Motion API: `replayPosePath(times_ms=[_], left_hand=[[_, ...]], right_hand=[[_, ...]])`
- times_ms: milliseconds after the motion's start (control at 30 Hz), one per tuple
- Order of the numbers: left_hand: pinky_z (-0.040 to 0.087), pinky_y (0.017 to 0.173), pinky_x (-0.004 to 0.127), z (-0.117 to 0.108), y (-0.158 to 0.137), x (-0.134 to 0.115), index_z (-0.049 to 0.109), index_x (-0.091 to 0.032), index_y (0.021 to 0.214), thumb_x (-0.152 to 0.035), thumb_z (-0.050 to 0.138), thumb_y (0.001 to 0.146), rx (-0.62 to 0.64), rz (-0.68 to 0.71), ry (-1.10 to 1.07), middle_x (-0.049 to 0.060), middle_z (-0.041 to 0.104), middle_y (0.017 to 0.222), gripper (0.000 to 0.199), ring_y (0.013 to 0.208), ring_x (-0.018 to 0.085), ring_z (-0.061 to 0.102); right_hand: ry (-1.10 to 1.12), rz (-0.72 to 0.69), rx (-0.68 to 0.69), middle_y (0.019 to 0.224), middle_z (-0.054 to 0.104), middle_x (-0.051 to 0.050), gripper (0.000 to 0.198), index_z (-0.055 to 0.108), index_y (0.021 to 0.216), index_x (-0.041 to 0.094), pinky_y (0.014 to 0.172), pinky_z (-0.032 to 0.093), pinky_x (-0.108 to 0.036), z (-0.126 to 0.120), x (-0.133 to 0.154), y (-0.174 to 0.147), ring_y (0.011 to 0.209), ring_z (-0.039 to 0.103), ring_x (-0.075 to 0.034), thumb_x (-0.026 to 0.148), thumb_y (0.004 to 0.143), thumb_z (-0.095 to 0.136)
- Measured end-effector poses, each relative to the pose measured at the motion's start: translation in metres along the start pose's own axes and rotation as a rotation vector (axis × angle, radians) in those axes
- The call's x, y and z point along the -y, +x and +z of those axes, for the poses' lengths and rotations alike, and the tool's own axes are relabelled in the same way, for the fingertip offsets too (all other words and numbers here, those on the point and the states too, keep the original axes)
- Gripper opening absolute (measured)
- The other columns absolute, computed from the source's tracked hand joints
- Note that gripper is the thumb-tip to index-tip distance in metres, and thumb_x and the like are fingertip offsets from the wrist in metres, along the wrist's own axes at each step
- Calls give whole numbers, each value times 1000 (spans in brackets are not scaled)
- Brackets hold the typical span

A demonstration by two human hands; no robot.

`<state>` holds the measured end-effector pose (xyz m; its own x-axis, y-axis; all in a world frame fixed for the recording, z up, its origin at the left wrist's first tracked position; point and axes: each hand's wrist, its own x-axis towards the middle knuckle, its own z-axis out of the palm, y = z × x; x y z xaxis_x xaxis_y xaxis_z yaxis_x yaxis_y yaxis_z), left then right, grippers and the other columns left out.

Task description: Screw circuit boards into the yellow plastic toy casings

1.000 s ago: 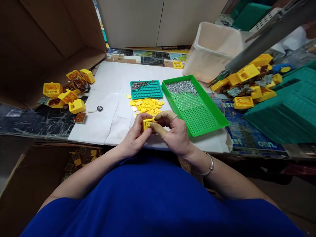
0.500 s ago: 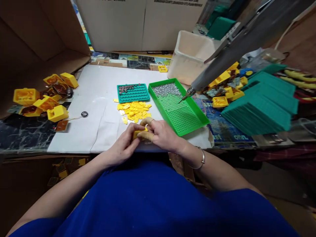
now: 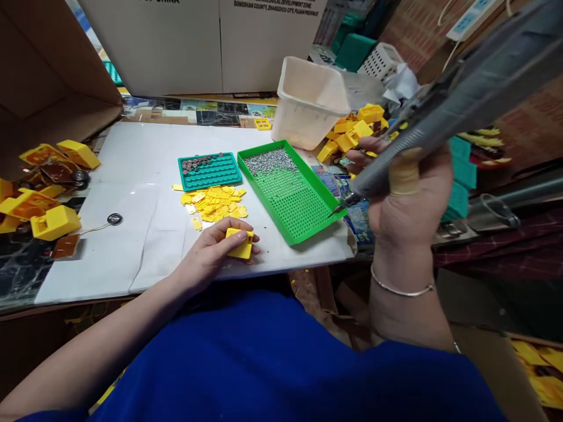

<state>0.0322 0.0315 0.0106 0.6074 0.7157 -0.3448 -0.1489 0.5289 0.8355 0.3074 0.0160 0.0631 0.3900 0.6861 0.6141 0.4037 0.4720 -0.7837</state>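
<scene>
My left hand point(image 3: 211, 252) grips a small yellow plastic case point(image 3: 240, 251) just over the table's front edge, thumb on top and fingers around its far side. Raised on the right, my right hand point(image 3: 407, 214) wraps around a grey power screwdriver point(image 3: 470, 99). A tan cover sits on my right thumb. The driver's thin bit points down and left, over the near right corner of a green perforated tray point(image 3: 303, 214). Small silver screws point(image 3: 271, 159) are heaped in that tray's far end. Flat yellow plastic pieces point(image 3: 215, 202) lie in a pile beyond my left hand.
A teal ridged tray point(image 3: 222, 170) holds small dark round parts. Yellow housings with wired boards point(image 3: 48, 187) crowd the left; more yellow housings point(image 3: 352, 132) lie at right. A translucent bin point(image 3: 303, 111) and large carton point(image 3: 197, 47) stand behind. Teal pieces point(image 3: 461, 179) are at far right.
My right hand has left the yellow case, moved up and right, and taken hold of the screwdriver. My left hand still holds the case. The view has turned right.
</scene>
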Motion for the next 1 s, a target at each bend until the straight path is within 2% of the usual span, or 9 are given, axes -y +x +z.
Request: replayPosePath(times_ms=[67,100,200,333,433,700,867,1000], left_hand=[[58,68,30,7,7,2,61,-17,95,-39,77,78,9,-19,-6,5,72,93,32,81,19,72],[57,67,29,10,10,3,61,-17,94,-39,77,78,11,-17,-3,5,72,92,32,80,19,72],[57,62,28,14,15,6,60,-17,93,-41,76,79,0,-7,9,5,71,87,32,78,20,71],[57,61,28,13,15,5,60,-17,91,-40,75,81,-17,-7,10,5,70,85,30,78,20,70],[57,61,28,12,15,3,59,-17,91,-39,74,82,0,-9,-1,4,69,82,28,78,18,69],[58,62,28,10,17,4,59,-17,92,-38,73,84,18,-16,-18,3,68,82,26,77,18,69],[59,64,29,11,16,5,58,-16,93,-38,73,83,6,-15,-12,4,69,84,28,79,18,69],[59,63,29,11,15,5,57,-17,93,-39,75,82,-6,-19,-7,4,69,84,31,77,18,70]], right_hand=[[147,28,22,77,65,4,45,56,91,29,70,59,-37,7,-7,12,70,69,-17,58,68,81],[178,58,69,70,61,5,45,54,86,28,64,57,-34,14,-9,16,61,65,-15,56,65,83],[171,119,207,59,52,6,40,50,80,27,55,50,-30,40,-14,19,50,53,-11,59,74,74],[186,95,212,59,50,6,45,47,83,28,52,45,-30,71,-28,15,50,49,-12,70,80,63],[190,89,187,60,51,6,46,45,85,28,55,46,-30,83,-39,14,52,50,-12,71,81,62],[208,84,165,57,50,6,45,45,83,28,54,45,-29,88,-49,13,52,50,-12,69,81,64],[42,105,207,62,53,3,47,44,83,28,59,45,-31,87,-51,10,56,51,-12,75,88,48],[53,89,194,62,53,3,43,46,83,28,58,46,-32,86,-47,8,57,53,-15,69,89,52]])
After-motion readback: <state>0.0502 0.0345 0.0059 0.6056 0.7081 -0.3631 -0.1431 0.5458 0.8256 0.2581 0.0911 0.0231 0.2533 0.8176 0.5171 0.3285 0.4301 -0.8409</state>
